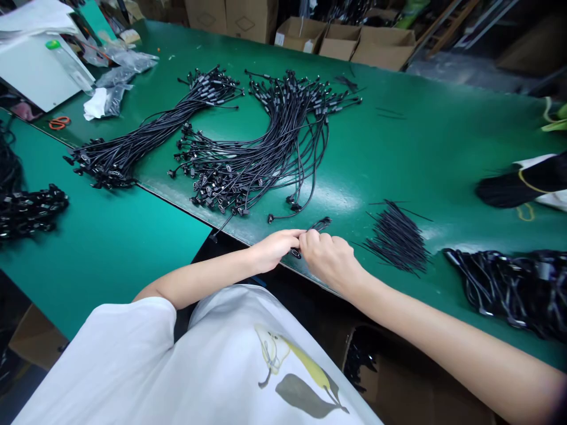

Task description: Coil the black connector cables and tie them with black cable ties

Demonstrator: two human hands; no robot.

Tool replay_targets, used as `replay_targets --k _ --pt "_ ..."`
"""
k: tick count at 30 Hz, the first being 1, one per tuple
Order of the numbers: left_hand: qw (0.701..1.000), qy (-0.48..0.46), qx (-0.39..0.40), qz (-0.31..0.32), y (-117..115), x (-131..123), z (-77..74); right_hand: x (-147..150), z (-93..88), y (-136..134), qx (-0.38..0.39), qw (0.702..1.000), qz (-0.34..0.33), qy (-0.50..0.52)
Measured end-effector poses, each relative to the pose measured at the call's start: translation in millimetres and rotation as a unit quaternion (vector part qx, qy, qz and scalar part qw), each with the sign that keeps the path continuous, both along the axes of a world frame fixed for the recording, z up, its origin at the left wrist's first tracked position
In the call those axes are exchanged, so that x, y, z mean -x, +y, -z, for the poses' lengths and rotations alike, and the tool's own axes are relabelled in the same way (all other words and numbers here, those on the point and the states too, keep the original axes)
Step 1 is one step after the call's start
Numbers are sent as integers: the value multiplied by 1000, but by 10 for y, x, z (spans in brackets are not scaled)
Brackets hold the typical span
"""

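Observation:
My left hand (273, 250) and my right hand (326, 255) meet at the table's front edge, both closed round a folded black cable (319, 224). Its looped part sticks out beyond my fingers, and a connector end (295, 253) shows below them. The middle of the cable is hidden by my fingers. To the right of my right hand lies a loose pile of thin black twist ties (396, 239). A large spread of black cables (283, 141) with connectors lies ahead of my left hand, and one cable end rests close to it.
Another cable bunch (150, 139) lies further left, near orange scissors (59, 123). Bundled cables (509, 283) sit at the right on the green table (425, 141). A banded black bundle (522, 182) lies behind them. Cardboard boxes (339, 41) stand past the far edge.

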State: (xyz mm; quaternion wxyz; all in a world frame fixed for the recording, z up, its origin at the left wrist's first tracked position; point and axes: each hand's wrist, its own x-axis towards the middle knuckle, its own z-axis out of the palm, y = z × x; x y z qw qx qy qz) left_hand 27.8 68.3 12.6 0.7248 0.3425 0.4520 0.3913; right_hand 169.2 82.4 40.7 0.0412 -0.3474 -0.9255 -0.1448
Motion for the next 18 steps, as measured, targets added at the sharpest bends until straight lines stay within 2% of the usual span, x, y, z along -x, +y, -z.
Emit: replay_targets --k 2,3,4,5,7,8,9,10,11,12,13,14,16,18 --pt "999 -15 -14 -48 52 -11 25 39 10 120 103 989 54 92" --pt "996 -21 -29 -82 82 -7 38 66 23 164 155 971 82 165" --pt "992 -19 -52 -116 110 9 44 96 43 191 210 939 107 250" --pt "986 -7 -83 -144 130 39 41 125 72 203 270 892 127 341" --pt "970 66 -172 -161 135 136 1 163 150 195 402 760 148 488" --pt "956 124 -224 -142 118 197 -32 164 192 185 461 695 152 530" --pt "936 185 -279 -104 89 259 -67 150 226 177 504 647 154 551" --pt "912 238 -331 -50 55 315 -97 121 248 172 523 625 154 559" --pt "888 274 -370 17 20 359 -116 84 254 167 516 632 155 557" --pt "869 295 -390 81 -10 388 -119 43 243 157 483 664 156 549" --pt "864 297 -386 132 -31 400 -106 9 218 140 430 710 156 536" --pt "878 279 -356 155 -39 398 -80 -13 185 111 368 760 149 515" --pt "932 223 -252 131 -20 370 -16 -8 125 19 274 841 106 455" --pt "972 159 -155 79 20 354 8 43 115 -86 267 879 37 394"
